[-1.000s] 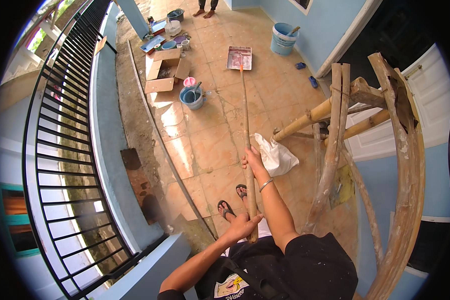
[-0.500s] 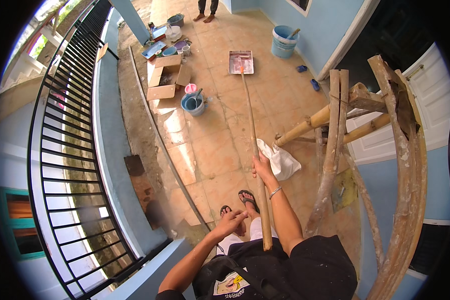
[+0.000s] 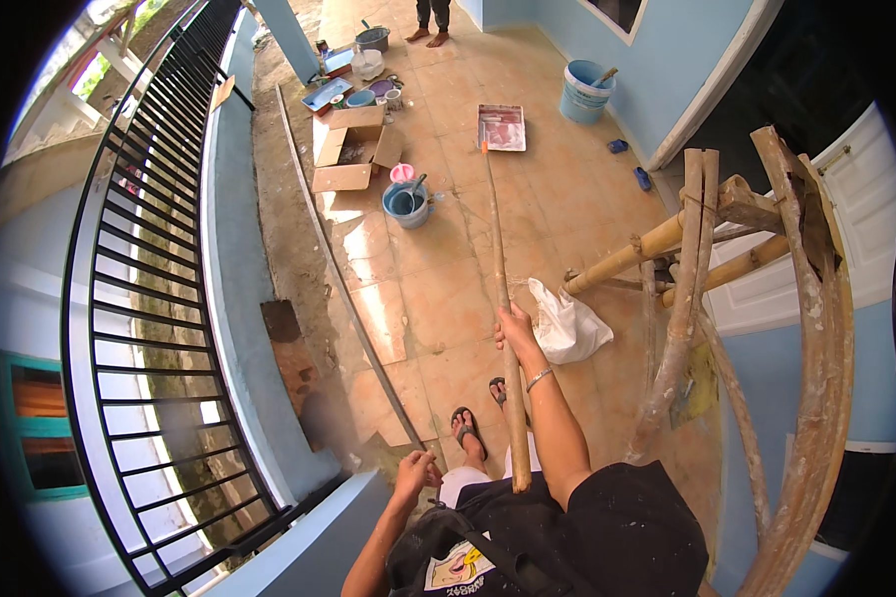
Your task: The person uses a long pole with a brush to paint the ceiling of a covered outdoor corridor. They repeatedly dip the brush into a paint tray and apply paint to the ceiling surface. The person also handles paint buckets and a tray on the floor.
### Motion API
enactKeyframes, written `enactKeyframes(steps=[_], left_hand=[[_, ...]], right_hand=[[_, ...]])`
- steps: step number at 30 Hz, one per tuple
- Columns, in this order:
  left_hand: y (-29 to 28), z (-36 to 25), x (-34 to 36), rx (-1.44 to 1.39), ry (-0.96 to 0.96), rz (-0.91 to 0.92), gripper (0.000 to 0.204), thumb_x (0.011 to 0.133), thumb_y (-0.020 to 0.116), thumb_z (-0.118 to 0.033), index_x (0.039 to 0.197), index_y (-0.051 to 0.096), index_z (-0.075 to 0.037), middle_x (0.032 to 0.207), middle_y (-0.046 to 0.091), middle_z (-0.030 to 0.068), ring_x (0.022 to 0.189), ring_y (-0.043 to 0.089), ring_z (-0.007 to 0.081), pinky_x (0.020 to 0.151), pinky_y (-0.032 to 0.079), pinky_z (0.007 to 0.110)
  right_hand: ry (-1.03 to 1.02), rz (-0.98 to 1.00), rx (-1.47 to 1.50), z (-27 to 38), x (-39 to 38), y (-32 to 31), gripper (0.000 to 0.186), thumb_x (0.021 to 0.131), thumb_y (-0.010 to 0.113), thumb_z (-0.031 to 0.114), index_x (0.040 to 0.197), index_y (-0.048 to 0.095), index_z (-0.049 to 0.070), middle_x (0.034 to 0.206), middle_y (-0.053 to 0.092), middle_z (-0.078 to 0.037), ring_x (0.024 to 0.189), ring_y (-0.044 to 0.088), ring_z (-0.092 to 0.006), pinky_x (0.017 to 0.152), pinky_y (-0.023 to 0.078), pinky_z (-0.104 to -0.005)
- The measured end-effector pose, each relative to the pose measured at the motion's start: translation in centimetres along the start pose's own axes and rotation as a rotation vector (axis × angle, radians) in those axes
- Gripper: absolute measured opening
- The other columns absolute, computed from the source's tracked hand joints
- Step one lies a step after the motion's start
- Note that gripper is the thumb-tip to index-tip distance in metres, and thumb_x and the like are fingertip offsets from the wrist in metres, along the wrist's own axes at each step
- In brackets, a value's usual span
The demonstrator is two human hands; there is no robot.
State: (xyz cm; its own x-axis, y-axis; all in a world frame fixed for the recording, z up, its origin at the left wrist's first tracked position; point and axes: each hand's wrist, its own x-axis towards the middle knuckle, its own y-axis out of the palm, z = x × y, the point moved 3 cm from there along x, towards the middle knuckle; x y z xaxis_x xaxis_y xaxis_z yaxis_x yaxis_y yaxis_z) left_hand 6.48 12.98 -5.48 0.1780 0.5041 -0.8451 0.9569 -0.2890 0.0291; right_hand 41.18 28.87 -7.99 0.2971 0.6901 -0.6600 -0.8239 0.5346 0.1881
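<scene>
My right hand [image 3: 516, 326] is wrapped round the long wooden pole [image 3: 500, 239] of a paint roller. The pole runs forward from my waist, and its orange far end [image 3: 485, 146] is at the near left edge of a paint tray [image 3: 502, 128] with pinkish-white paint in it. I cannot make out the roller head clearly. Beside my left thigh, my left hand [image 3: 415, 473] has its fingers curled in, with nothing visible in them. A white sack [image 3: 569, 323] lies on the tiles just right of my right hand.
A bamboo and timber scaffold [image 3: 667, 289] stands at the right. Paint buckets [image 3: 406, 204] [image 3: 585, 92], an open cardboard box [image 3: 350, 149] and blue slippers [image 3: 641, 179] lie about. A long bar [image 3: 334, 259] runs along the left, near a black railing [image 3: 159, 328]. Another person's feet [image 3: 428, 38] are at the back.
My left hand has moved down and left, away from the pole, and its fingers have curled. The pole's orange end has drawn back from inside the tray to its near edge. My feet have shifted.
</scene>
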Motion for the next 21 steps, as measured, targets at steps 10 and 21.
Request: enactKeyframes(steps=[10,21], left_hand=[[-3.7,3.7,0.2,-0.087,-0.004,-0.132,0.030,0.101,0.056,-0.024,0.107,0.060,0.005,0.070,0.067,0.0147,0.055,0.066,0.0219,0.052,0.054,0.031],[-7.1,3.7,1.1,-0.005,0.044,-0.151,0.029,0.101,0.054,-0.023,0.107,0.057,0.005,0.068,0.065,0.0152,0.052,0.064,0.0215,0.048,0.052,0.030]], right_hand=[[0.007,-0.049,0.011,0.2,5.8,0.0,0.032,0.103,0.053,0.024,0.132,0.054,0.011,0.070,0.051,-0.003,0.049,0.049,-0.0112,0.041,0.045,-0.0284],[-0.052,-0.016,-0.012,-3.1,-2.9,-2.2,0.028,0.105,0.052,0.026,0.131,0.054,0.014,0.075,0.052,-0.005,0.048,0.046,-0.0107,0.040,0.042,-0.0276]])
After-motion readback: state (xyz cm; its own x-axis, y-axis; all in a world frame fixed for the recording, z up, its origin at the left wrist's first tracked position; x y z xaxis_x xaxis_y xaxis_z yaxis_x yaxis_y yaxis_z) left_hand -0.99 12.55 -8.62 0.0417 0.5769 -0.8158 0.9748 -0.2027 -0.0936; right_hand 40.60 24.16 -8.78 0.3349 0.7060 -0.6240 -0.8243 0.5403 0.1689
